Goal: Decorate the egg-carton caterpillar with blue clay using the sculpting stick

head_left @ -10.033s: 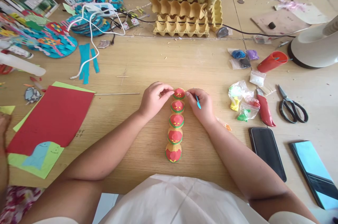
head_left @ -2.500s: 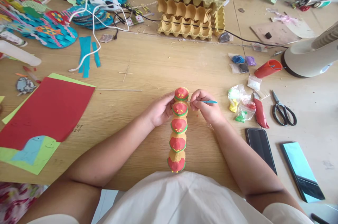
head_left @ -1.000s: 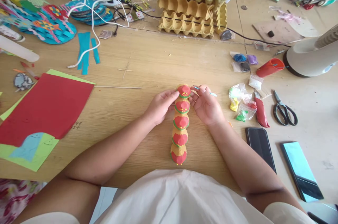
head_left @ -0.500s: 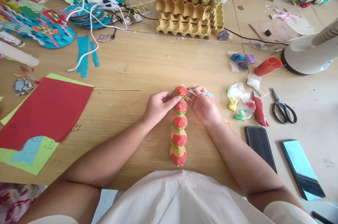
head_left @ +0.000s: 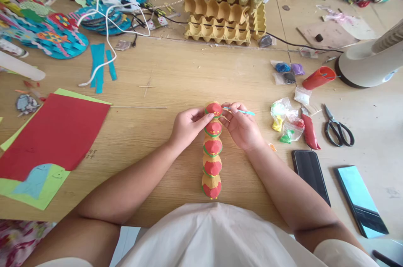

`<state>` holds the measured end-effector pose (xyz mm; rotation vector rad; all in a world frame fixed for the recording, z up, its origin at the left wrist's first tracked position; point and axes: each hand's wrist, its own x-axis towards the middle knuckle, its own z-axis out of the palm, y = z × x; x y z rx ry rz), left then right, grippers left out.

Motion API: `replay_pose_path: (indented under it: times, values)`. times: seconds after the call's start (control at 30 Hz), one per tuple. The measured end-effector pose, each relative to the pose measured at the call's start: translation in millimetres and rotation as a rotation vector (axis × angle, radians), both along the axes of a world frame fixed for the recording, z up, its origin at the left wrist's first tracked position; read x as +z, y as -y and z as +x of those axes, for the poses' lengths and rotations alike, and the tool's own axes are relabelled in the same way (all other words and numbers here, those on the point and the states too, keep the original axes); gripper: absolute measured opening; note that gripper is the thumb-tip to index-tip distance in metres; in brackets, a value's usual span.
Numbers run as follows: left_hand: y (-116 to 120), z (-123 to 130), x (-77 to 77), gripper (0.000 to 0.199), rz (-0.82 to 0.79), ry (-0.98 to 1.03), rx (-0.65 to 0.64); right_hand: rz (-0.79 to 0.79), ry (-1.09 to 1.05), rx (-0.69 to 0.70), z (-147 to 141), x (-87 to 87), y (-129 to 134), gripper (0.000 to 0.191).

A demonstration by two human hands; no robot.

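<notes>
A strip of egg carton cups lies lengthwise in front of me, its several bumps covered with red clay, green edging and small yellow dots. My left hand grips the far cup from the left, thumb on its red top. Pinched in my right hand is a thin light-blue clay modelling tool, its tip beside the right side of that far cup. The right fingers are close to the cup; whether they touch it I cannot tell.
Right of me are bags of coloured clay, a red utility knife, scissors and two phones. Red paper lies left. Egg cartons stand at the back, with a white cable to their left.
The whole view has shifted very slightly. Both hands keep their hold, and the far cup appears tilted a little, with its yellow dots showing slightly differently.
</notes>
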<state>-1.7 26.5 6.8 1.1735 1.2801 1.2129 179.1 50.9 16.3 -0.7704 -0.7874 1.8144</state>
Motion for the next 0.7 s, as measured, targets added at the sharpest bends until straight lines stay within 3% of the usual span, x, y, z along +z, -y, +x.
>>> replay_pose_path:
  times: [0.7]
  values:
    - [-3.8,-1.4,-11.4,0.042,-0.069,0.165,-0.006,-0.007,-0.023,0.001,0.0,-1.3,0.1,0.031]
